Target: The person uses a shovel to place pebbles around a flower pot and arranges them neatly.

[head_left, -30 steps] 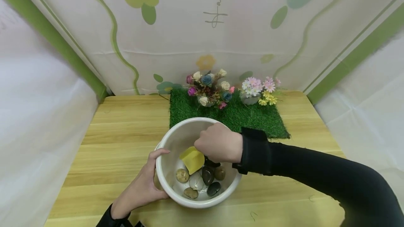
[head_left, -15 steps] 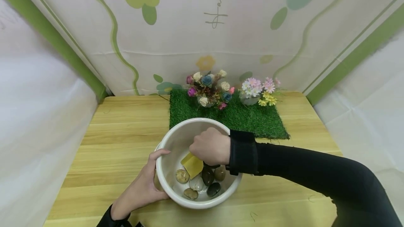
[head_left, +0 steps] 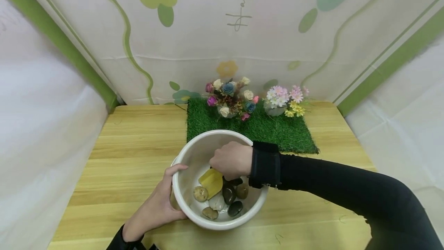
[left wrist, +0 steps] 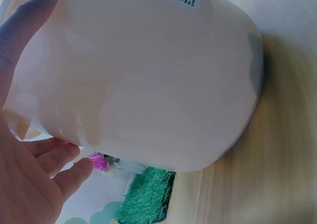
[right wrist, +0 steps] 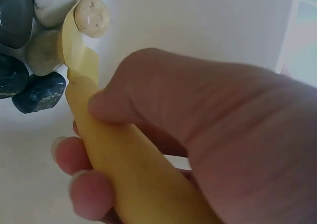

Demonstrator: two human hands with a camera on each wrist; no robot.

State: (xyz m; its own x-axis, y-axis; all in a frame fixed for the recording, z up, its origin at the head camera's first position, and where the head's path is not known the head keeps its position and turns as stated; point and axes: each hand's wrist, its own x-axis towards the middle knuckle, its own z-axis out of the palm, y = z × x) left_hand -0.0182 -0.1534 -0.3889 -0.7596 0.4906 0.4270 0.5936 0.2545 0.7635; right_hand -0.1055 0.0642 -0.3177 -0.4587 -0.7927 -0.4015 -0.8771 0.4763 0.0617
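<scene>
A white bucket stands on the table, with several smooth stones at its bottom, some dark, some tan, one whitish. My left hand grips its left side, thumb over the rim. In the left wrist view that hand has its fingers against the bucket's outer wall. Inside the bucket, my right hand holds a yellow scoop by its handle. The right wrist view shows thumb and fingers wrapped round the thick yellow handle; the blade lies among the stones, touching a round tan one.
Behind the bucket lies a green artificial grass mat. Two flower pots stand on it: a rose arrangement and a daisy arrangement. A printed curtain hangs behind the wooden table.
My right hand has shifted slightly left inside the bucket with the scoop, and the scoop's blade has tilted a little. The left hand and the bucket have stayed in place.
</scene>
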